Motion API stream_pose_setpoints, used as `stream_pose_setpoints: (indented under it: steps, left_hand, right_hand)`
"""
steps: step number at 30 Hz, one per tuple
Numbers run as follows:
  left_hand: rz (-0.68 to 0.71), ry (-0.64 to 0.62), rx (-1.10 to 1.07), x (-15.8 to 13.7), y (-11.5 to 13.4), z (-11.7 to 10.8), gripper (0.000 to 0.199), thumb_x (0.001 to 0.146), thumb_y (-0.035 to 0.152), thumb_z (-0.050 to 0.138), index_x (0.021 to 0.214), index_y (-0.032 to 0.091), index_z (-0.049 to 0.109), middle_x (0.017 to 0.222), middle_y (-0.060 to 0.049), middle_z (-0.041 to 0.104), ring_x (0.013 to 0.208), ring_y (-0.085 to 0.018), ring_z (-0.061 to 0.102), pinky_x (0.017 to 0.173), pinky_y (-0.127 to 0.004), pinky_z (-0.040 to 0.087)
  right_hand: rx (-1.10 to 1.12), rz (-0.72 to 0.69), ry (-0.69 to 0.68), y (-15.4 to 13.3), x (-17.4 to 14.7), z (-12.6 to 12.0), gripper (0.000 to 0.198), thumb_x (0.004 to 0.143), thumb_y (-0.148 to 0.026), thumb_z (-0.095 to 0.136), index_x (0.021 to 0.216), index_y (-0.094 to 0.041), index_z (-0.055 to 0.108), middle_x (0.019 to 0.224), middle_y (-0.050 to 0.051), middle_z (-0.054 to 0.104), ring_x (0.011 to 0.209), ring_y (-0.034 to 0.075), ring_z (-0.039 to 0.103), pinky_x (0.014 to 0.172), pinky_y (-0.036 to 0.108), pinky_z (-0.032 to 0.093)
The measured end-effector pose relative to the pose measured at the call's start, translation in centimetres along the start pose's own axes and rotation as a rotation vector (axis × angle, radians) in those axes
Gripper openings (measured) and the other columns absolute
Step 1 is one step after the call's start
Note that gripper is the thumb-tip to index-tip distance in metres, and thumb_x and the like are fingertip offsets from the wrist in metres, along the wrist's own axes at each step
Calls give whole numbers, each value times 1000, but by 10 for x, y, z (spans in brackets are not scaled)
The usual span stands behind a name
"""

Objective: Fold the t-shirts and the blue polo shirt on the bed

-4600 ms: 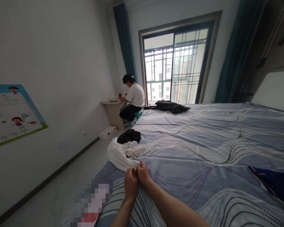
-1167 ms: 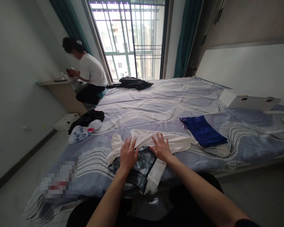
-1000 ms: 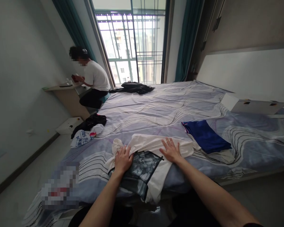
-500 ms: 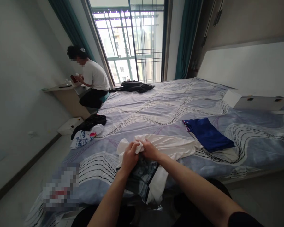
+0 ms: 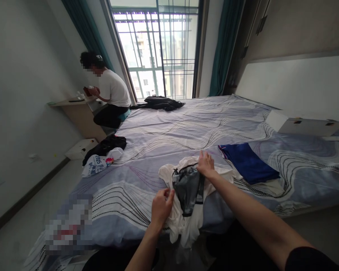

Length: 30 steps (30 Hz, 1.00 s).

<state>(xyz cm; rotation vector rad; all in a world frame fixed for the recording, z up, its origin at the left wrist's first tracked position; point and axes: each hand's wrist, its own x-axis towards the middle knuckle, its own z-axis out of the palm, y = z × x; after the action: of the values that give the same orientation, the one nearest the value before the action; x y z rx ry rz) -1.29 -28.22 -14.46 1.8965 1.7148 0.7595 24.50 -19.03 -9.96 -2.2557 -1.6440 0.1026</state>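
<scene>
A white shirt (image 5: 177, 222) with a dark grey printed panel (image 5: 188, 188) lies rumpled near the front edge of the bed. My left hand (image 5: 161, 207) is at its left side, fingers curled, with thumb and forefinger at the white cloth. Over the upper right of the dark panel rests my right hand (image 5: 206, 164), its fingers stretched forward on the fabric. Just right of the shirt is a folded blue garment (image 5: 248, 162), lying partly over a pale cloth (image 5: 271, 185).
The patterned bedsheet (image 5: 169, 133) spreads under everything. Dark clothes (image 5: 109, 145) and a white printed cloth (image 5: 94, 165) lie at the left edge; black clothing (image 5: 161, 102) lies at the far edge. A white box (image 5: 307, 124) stands right. A person (image 5: 113, 88) sits at a desk (image 5: 73, 109).
My hands were together, gripping bunched white cloth. They have moved apart, the right hand forward and right, the left slightly down; the shirt is spread wider and its dark panel shows more.
</scene>
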Motion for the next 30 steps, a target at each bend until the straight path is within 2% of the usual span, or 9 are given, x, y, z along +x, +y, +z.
stream_pose_setpoints:
  steps: [3,5,9,12,16,18,23,27,30]
  left_hand:
    - [-19,-37,-36,3,24,20,38,90,43,57,114,15,68,107,-14,72,100,-26,68,87,-34,48]
    - [-98,-64,-41,6,26,22,40,88,33,59,123,14,63,109,-14,73,104,-26,69,88,-33,47]
    - [-254,-218,-21,6,10,4,49,84,29,63,130,11,57,97,-12,76,100,-27,71,84,-32,47]
    - [-187,-286,31,-1,5,-5,43,79,14,60,122,16,64,106,-10,76,105,-25,70,87,-29,46]
    - [-79,-219,0,-9,12,-6,42,79,3,47,110,19,70,112,-8,76,108,-20,68,91,-25,44]
    - [-121,-142,39,-10,8,-11,39,83,6,46,110,18,71,111,-10,75,108,-21,67,92,-27,44]
    - [-225,-206,56,-12,-28,-44,25,87,35,58,99,19,74,92,-8,77,95,-25,70,82,-29,47]
    - [-218,-359,-259,-13,-47,-60,41,74,59,71,78,18,73,76,-6,75,84,-28,71,72,-30,52]
    - [-230,-270,-710,-7,-37,-61,54,74,68,70,91,17,74,84,-6,77,88,-28,72,76,-33,57]
  right_hand:
    - [-30,-423,-95,-7,-11,10,92,72,-5,58,158,-22,34,160,15,38,152,34,24,119,60,20]
    - [-26,-582,-245,-7,-17,11,87,71,-3,55,154,-28,42,153,11,49,147,32,35,119,65,13]
    - [-104,-459,-318,-12,-17,3,54,75,-6,58,126,-21,69,122,16,69,122,34,59,114,74,6]
    - [-13,-435,-228,-35,-12,4,42,83,-13,59,123,-18,71,127,18,67,125,35,58,117,69,9]
    - [173,-562,-312,-83,-10,26,88,78,-32,78,156,-22,38,153,16,49,142,31,43,118,50,29]
    - [111,-531,-419,-97,-10,38,93,70,-30,85,153,-21,43,144,17,59,134,33,53,113,47,35]
    - [75,-451,-442,-91,-1,37,22,83,-35,76,98,-19,75,100,12,76,99,28,70,84,32,47]
    - [165,-487,-290,-64,10,11,26,93,-45,66,94,-20,68,103,9,73,98,22,65,79,26,43]
    - [326,-521,-26,-44,16,-15,24,93,-42,66,92,-19,62,100,8,68,95,21,61,81,27,42]
